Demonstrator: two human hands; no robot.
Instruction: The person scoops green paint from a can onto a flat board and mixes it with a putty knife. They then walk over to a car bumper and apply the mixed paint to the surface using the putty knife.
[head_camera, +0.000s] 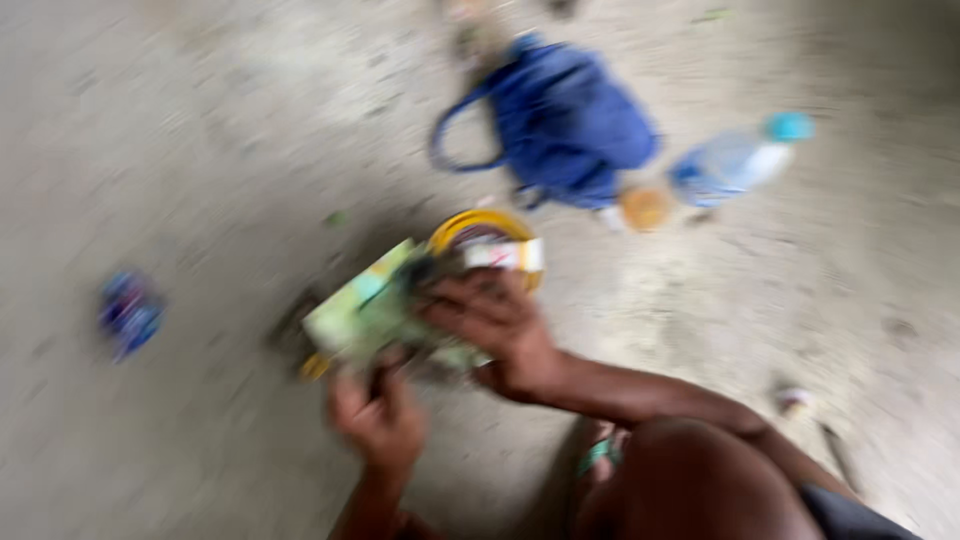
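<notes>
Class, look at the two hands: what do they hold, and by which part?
Both hold a light green flat package: left hand at its lower edge, right hand over its right end. Blur hides more.

Blue bag (565, 125), plastic bottle (735, 162) on floor (200, 150)

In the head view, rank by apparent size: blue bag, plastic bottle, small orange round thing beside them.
1. Blue bag
2. Plastic bottle
3. Orange round thing
The picture is blurred, but the differences are plain.

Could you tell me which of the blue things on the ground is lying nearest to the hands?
The blue bag, just beyond the right hand; the bottle and small blue object lie farther off.
</notes>
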